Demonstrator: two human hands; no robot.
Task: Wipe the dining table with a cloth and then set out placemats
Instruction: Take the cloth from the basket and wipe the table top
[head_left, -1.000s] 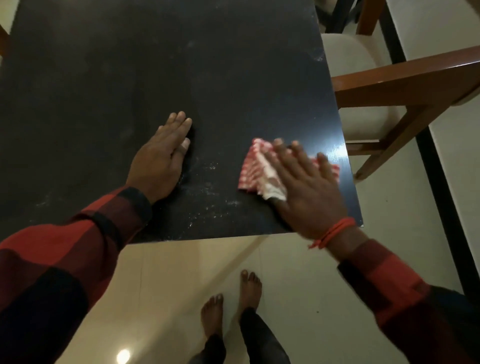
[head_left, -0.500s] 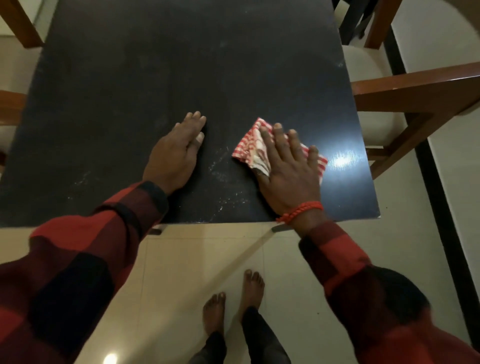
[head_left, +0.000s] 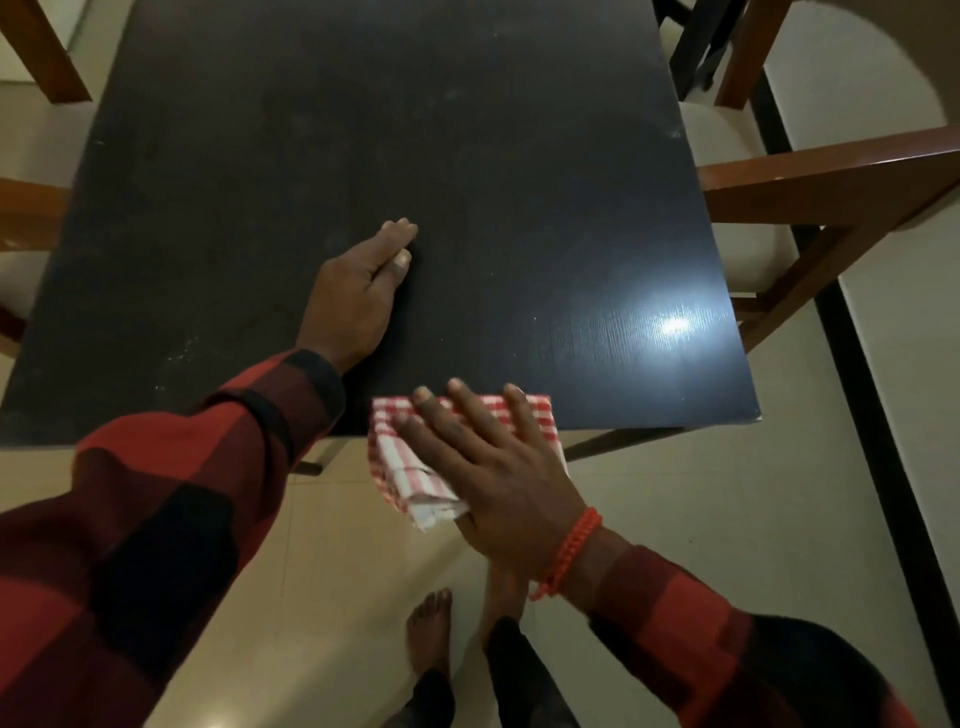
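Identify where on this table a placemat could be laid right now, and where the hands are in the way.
The far half of the table, between the chairs on either side, is bare. So is the near right corner around the light glare. The near edge is crowded: the left hand rests flat mid-table, and the right hand presses the cloth over the edge.

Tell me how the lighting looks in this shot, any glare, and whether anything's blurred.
Head view: dim, warm room; one bright glare spot on the dark table near its right edge. The right hand and checked cloth look slightly motion-blurred; the left hand is sharper. Wide-angle bending curves the edges.
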